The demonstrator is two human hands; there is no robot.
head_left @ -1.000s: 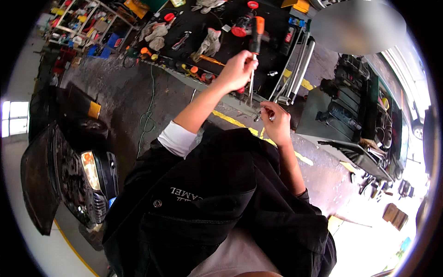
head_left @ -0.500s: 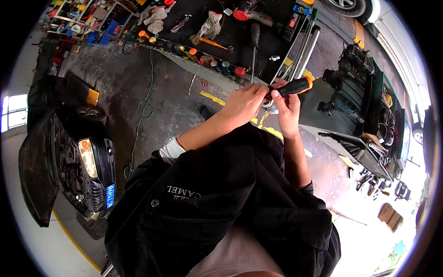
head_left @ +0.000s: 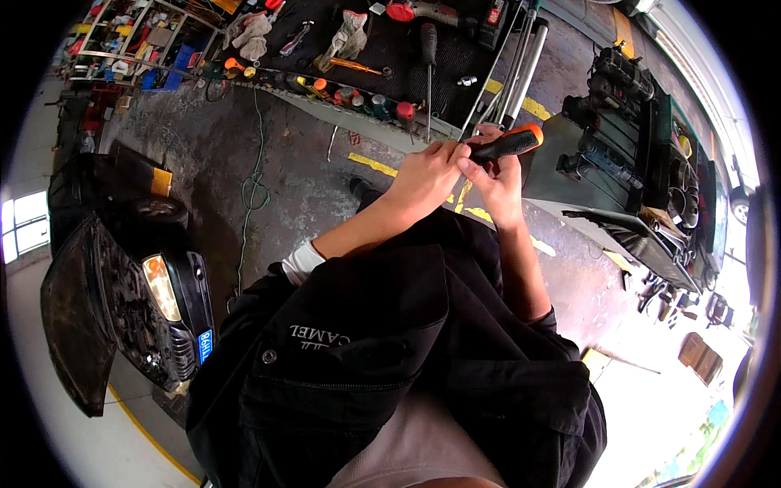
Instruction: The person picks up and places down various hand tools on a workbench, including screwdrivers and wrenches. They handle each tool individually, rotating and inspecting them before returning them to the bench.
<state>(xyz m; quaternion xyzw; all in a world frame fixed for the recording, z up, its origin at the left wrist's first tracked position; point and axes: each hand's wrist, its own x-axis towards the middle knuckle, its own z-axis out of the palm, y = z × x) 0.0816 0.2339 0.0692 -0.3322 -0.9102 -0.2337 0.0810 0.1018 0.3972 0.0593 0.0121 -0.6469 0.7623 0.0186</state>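
Both my hands meet in front of me at a hand tool with a black, orange-tipped handle (head_left: pixel 508 145). My right hand (head_left: pixel 500 189) is closed round the handle, thumb along its near side. My left hand (head_left: pixel 429 176) is closed at the tool's other end, fingers bent together against the right thumb. The tool's working end is hidden by my fingers, so its exact kind cannot be told. Beyond the hands, on a dark-topped bench (head_left: pixel 325 96), lies a long screwdriver (head_left: pixel 429 57) with its shaft toward me.
The bench also bears work gloves (head_left: pixel 347 37), a red and black power tool (head_left: pixel 431 12), an orange-handled tool (head_left: pixel 358 67) and a small socket (head_left: pixel 466 80). Right stands a cart (head_left: pixel 569 154) with machine parts. A dark car (head_left: pixel 154 301) is left; a green cable (head_left: pixel 254 179) crosses the floor.
The view has shifted slightly, moving the bench up and left. My hands have drawn a little closer together, both still on the tool.
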